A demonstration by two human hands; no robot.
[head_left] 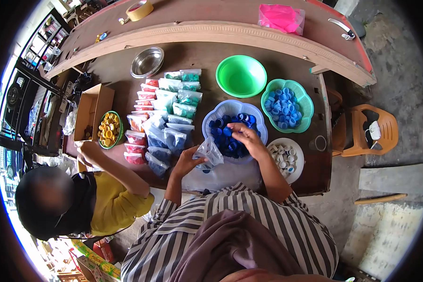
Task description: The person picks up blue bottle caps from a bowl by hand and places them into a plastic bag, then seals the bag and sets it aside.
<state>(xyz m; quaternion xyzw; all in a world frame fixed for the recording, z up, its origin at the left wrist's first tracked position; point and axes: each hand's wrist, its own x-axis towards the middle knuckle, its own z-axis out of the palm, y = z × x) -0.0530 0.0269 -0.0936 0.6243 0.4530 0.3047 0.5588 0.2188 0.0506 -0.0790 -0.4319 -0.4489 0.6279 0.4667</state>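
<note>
My left hand (188, 162) is closed on a clear plastic bag (210, 152), held upright beside the lavender basket (211, 110). Dark blue bottle caps (230, 141) fill that basket. Over its right part is my right hand (246, 138), fingers bent among the caps; a dark blue cap shows by the fingertips, but whether it is gripped is unclear. Left of the basket lie rows of filled bags, with blue (175, 139), green (188, 97) and red (135, 148) contents. Flat clear bags (225, 177) lie at the table edge below my hands.
A green basket (307, 105) of light blue caps, a white plate (297, 171) of white caps, an empty green bowl (241, 76) and a metal bowl (147, 62) stand around. At left, a co-worker's arm (113, 167) reaches near yellow caps (109, 129) and a cardboard box (94, 110).
</note>
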